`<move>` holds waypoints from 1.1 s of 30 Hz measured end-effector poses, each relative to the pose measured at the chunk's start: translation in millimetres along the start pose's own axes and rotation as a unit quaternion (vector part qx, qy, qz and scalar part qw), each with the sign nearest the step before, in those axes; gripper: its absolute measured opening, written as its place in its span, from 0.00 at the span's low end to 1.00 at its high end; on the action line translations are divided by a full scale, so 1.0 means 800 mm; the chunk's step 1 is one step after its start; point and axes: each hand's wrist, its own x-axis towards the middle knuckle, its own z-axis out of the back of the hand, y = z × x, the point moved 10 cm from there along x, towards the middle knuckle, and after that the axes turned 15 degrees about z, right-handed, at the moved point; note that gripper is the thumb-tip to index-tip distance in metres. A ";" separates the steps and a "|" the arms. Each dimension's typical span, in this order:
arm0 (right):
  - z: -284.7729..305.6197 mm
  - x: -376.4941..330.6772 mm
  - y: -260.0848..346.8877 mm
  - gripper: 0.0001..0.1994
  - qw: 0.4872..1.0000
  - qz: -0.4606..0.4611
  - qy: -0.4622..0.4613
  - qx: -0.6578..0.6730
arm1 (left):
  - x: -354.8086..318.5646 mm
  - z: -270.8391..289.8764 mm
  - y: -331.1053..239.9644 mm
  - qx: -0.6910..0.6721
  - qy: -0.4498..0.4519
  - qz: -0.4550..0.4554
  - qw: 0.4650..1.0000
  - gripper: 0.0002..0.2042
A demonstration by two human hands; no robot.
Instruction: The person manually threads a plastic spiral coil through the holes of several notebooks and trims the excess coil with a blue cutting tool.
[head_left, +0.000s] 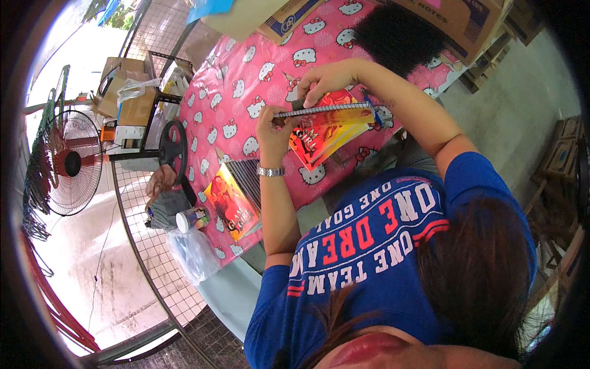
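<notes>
On my head feed: the notebook point(310, 140), red-yellow cover, sits at frame centre, tilted, its spiral binding point(335, 108) along the top edge. Left hand point(274, 128) is curled nearly closed, pinching the binding's left end. A metal wristwatch point(270, 171) is on that wrist. Right hand point(329, 81) comes over from the right, fingers half bent, tips down at the binding just beside the left hand; I can't tell if they grip. A small dark piece point(297, 104) shows by those tips, kind unclear.

Pink cat-print tablecloth point(230, 101) underneath. Stack of similar notebooks point(232, 203) lower left of centre, beside the left forearm. Black bristly pile point(399, 38) upper right, near a cardboard box point(470, 24). White-lidded jar point(184, 222) and clear plastic bag point(192, 253) at the table's lower-left edge. Fan point(72, 163) far left.
</notes>
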 end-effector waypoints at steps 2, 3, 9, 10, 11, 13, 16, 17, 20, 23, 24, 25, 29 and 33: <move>-0.003 0.005 -0.003 0.28 0.989 0.058 -0.038 0.129 | -0.005 -0.001 0.004 -0.034 0.000 0.010 0.999 0.15; -0.005 0.003 -0.008 0.27 0.996 0.039 -0.010 0.077 | -0.003 -0.003 0.004 -0.023 -0.001 0.019 1.000 0.14; 0.058 -0.022 -0.031 0.26 0.962 -0.048 -0.036 -0.266 | -0.004 0.006 0.020 -0.036 -0.021 0.068 0.997 0.11; 0.108 -0.056 -0.028 0.27 0.899 -0.141 -0.156 -0.384 | -0.007 0.009 0.023 -0.056 -0.037 0.085 0.994 0.11; 0.144 -0.103 -0.002 0.28 0.799 -0.227 -0.270 -0.486 | -0.010 0.012 0.027 -0.075 -0.052 0.100 0.991 0.10; 0.199 -0.195 0.015 0.31 0.604 -0.307 -0.402 -0.615 | -0.019 0.021 0.029 -0.152 -0.094 0.106 0.978 0.08; 0.203 -0.268 0.006 0.31 0.470 -0.224 -0.468 -0.714 | -0.037 0.026 0.026 -0.179 -0.170 0.072 0.966 0.05; 0.177 -0.259 0.020 0.31 0.466 -0.169 -0.462 -0.736 | -0.048 0.029 0.027 -0.172 -0.203 0.056 0.962 0.04; 0.095 -0.228 -0.019 0.31 0.651 -0.105 -0.383 -0.647 | -0.059 0.022 0.039 -0.064 -0.213 0.131 0.966 0.07; 0.014 -0.220 -0.088 0.32 0.695 -0.105 -0.257 -0.664 | -0.058 0.018 0.044 -0.086 -0.270 0.073 0.956 0.09; 0.003 -0.226 -0.089 0.32 0.680 -0.094 -0.266 -0.676 | -0.059 0.018 0.027 -0.109 -0.283 0.052 0.951 0.10; -0.001 -0.229 -0.089 0.32 0.665 -0.084 -0.275 -0.689 | -0.059 0.014 0.009 -0.099 -0.260 0.037 0.960 0.11; 0.023 -0.217 -0.074 0.31 0.726 -0.111 -0.287 -0.615 | -0.056 0.018 0.019 -0.057 -0.257 0.067 0.962 0.09; 0.030 -0.243 -0.020 0.29 0.721 0.051 -0.515 -0.462 | -0.059 0.014 0.038 -0.122 -0.217 0.139 0.958 0.10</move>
